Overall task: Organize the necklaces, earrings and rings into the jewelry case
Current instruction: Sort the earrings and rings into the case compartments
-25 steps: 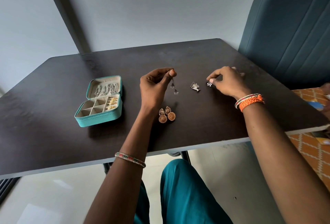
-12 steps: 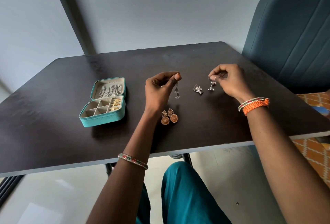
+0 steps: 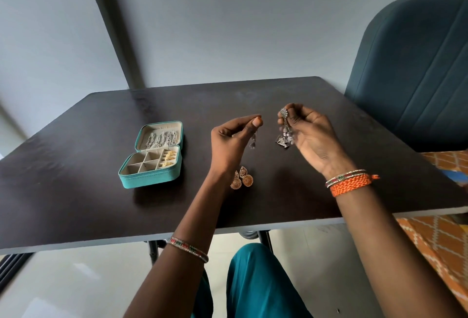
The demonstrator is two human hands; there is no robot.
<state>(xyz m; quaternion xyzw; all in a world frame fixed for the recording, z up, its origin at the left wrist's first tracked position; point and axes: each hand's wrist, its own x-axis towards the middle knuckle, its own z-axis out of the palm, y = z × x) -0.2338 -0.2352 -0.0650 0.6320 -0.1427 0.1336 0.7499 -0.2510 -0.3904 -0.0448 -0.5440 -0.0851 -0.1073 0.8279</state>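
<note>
Teal fabric covers the jewelry case [image 3: 151, 179], which lies open on the left part of the dark surface [image 3: 76, 191]. Silver chains [image 3: 162, 138] hang inside its raised lid, and gold earrings [image 3: 168, 158] sit in the right compartments of its tray. The left hand [image 3: 231, 144] is raised above the surface, and its thumb and forefinger pinch a small drop earring [image 3: 254, 138] that hangs down from them. The right hand [image 3: 310, 138] is also raised, palm turned to the left, and its fingertips pinch the top of a long silver earring [image 3: 285, 122] with beads below. A triangular silver earring [image 3: 281, 143] lies on the surface between the hands. Two round copper earrings [image 3: 241, 179] lie near the left wrist. A blue chair [image 3: 415, 69] stands behind the surface on the right.
</note>
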